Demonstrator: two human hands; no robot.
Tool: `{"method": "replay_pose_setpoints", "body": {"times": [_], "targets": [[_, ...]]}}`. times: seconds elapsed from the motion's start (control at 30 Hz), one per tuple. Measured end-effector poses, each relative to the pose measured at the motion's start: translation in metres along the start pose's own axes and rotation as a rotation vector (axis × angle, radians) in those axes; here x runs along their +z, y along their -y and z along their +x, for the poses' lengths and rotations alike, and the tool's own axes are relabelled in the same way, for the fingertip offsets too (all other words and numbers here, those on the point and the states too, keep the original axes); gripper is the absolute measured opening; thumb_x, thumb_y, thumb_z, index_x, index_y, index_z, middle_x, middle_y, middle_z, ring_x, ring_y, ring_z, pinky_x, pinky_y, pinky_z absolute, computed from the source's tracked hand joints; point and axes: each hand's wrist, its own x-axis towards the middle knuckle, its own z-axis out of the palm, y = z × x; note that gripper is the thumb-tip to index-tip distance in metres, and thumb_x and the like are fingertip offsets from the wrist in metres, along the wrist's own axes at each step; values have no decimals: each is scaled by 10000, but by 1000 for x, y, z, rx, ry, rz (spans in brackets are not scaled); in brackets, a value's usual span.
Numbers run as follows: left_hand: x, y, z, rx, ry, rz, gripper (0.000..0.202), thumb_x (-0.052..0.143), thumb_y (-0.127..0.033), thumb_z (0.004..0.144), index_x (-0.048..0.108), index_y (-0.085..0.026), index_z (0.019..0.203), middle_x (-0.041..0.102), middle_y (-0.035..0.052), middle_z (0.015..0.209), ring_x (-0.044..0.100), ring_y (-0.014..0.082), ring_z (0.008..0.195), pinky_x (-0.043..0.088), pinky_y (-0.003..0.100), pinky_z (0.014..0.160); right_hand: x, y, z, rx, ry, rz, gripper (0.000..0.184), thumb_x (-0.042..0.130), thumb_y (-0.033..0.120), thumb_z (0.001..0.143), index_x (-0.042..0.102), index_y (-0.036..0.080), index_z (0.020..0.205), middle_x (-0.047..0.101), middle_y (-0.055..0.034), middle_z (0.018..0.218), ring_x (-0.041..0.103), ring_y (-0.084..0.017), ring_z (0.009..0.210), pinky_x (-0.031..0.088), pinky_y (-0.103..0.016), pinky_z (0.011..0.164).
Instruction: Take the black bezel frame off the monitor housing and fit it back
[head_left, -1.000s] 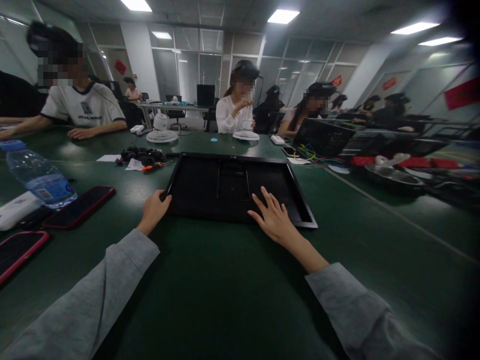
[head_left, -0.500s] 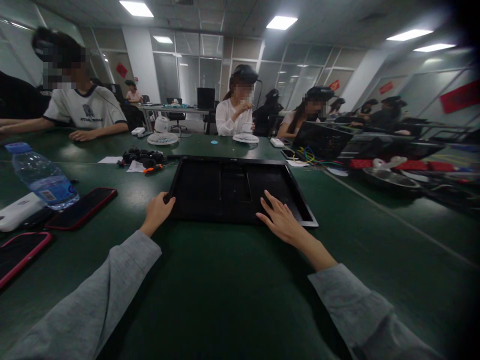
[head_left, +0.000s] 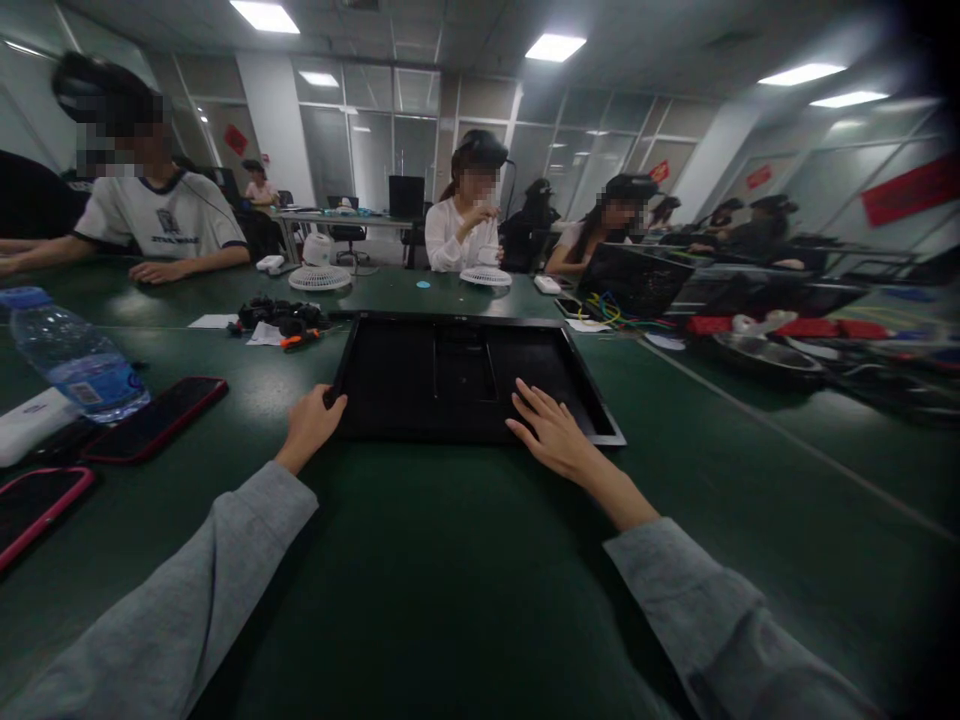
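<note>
A black flat monitor shell [head_left: 420, 375] lies face down on the green table [head_left: 465, 570] in front of me. My left hand [head_left: 309, 424] grips its near left corner, fingers curled round the edge. My right hand [head_left: 551, 432] rests flat on the near right part of the panel with fingers spread. Both arms wear grey sleeves.
A water bottle [head_left: 69, 355], a white box [head_left: 26, 420] and two red-cased phones [head_left: 154, 417] [head_left: 34, 505] lie at the left. Black parts with an orange tool [head_left: 281, 318], two small fans [head_left: 320, 277] and a laptop [head_left: 637, 282] sit beyond. Several people sit across the table.
The right hand has slid slightly to the right on the panel. The left hand keeps its hold on the corner. The view has shifted a little.
</note>
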Motion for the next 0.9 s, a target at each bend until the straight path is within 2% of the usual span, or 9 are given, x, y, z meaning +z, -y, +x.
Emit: {"method": "replay_pose_setpoints", "body": {"times": [0.2,0.3,0.37,0.53,0.63,0.73,0.9], "targets": [[4,4,2,14,-9,-1,455,494,-427,956,633,-129,1271,715,148,1210,667,313,1120,506,396,920,-5,3,-1,16,-9,-4,640,258,612,1007,428,303,1541,93,-22,1702,151,-324,1549,277,-688,1150],[5,5,2,21,-13,-7,446,492,-424,957,630,-139,1270,714,145,1210,667,309,1121,501,400,924,-8,27,1,33,-48,-7,635,260,604,1011,446,288,1529,67,-17,1703,91,-323,1559,268,-716,1137],[6,6,2,28,-18,-13,441,495,-419,956,630,-136,1266,714,147,1207,663,315,1127,496,410,932,-7,61,7,5,-95,-15,631,249,584,1019,426,274,1540,59,-22,1703,55,-318,1563,252,-734,1132],[7,6,2,22,-28,-19,429,495,-416,964,621,-140,1267,707,153,1229,646,321,1167,480,421,956,9,177,33,-175,-127,25,677,233,618,1010,384,257,1562,51,-46,1705,33,-322,1563,228,-761,1121],[7,6,1,29,-34,-32,400,495,-410,967,627,-160,1251,714,138,1223,652,303,1165,483,396,947,21,224,51,-243,-123,47,708,209,624,1010,405,209,1549,60,-70,1702,63,-315,1559,235,-753,1124],[7,6,2,22,-28,-36,394,505,-406,964,623,-166,1252,717,135,1217,656,296,1160,485,387,938,32,239,63,-247,-106,50,722,172,613,1015,425,179,1534,65,-79,1699,80,-312,1557,248,-753,1117],[9,6,3,25,-36,-31,410,512,-409,965,612,-159,1274,704,147,1249,644,290,1189,474,382,957,38,237,70,-234,-87,57,719,192,618,1014,441,178,1525,98,-98,1696,106,-329,1551,235,-757,1119]]}}
